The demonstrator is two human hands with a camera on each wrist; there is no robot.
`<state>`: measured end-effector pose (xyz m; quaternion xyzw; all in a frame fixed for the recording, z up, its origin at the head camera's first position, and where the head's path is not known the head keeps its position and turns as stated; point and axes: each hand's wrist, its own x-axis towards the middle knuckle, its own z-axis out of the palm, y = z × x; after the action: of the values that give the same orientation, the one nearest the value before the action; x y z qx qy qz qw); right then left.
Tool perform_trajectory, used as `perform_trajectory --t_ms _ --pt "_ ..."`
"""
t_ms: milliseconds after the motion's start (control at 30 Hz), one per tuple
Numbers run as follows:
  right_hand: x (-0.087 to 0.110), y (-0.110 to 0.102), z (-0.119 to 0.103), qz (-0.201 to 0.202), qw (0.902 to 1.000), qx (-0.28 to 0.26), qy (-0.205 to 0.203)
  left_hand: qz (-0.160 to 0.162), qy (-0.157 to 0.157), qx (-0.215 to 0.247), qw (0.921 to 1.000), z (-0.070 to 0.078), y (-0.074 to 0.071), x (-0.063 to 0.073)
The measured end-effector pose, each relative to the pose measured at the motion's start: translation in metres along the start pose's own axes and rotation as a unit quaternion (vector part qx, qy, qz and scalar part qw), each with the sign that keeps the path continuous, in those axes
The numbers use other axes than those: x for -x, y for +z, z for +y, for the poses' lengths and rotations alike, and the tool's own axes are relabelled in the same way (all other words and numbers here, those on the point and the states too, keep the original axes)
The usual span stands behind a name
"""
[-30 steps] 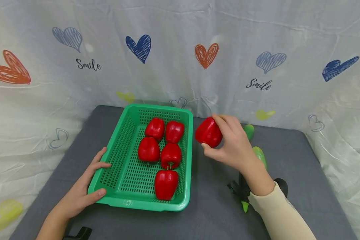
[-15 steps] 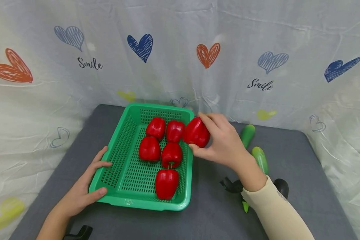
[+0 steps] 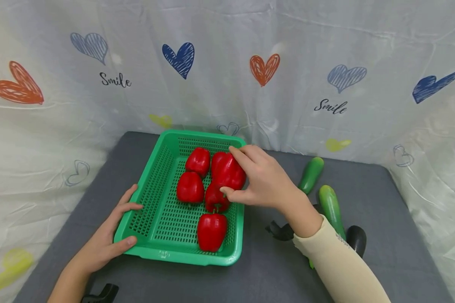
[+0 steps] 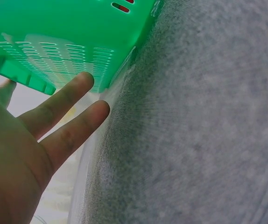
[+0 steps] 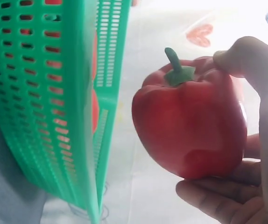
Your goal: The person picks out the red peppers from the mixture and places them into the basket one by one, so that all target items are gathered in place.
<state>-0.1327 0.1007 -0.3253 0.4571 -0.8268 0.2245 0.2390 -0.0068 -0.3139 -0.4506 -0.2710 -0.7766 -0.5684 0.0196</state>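
A red bell pepper (image 3: 230, 171) with a green stem (image 5: 179, 74) is pinched between the thumb and fingers of my right hand (image 3: 263, 179). It hangs over the right side of a green perforated plastic basket (image 3: 182, 260), partly covering two other peppers in the head view. Several red bell peppers (image 3: 211, 232) lie inside the basket. My left hand (image 3: 100, 244) rests on the basket's left rim, thumb and one finger reaching over it. In the left wrist view two straight, spread fingers (image 4: 71, 135) of that hand lie beside the outer wall.
Right of the basket on the grey cloth-covered table (image 3: 386, 223) lie two green cucumber-like vegetables (image 3: 330, 206), a dark eggplant-like thing (image 3: 356, 240) and a black piece (image 3: 280, 231) near my forearm. Another black object (image 3: 104, 293) sits by my left wrist. A white heart-printed curtain (image 3: 220, 97) hangs behind.
My right hand has carried the red bell pepper leftward from beside the basket to over its right side. The left hand stays on the rim. More of the green vegetables shows.
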Motion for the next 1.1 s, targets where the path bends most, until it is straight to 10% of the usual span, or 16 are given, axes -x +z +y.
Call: perform_trajectory --t_ms 1100 --pt "-0.032 0.038 -0.029 -0.101 0.9938 -0.030 -0.035 -0.002 -0.004 -0.005 1.0000 0.000 0.000 -0.001"
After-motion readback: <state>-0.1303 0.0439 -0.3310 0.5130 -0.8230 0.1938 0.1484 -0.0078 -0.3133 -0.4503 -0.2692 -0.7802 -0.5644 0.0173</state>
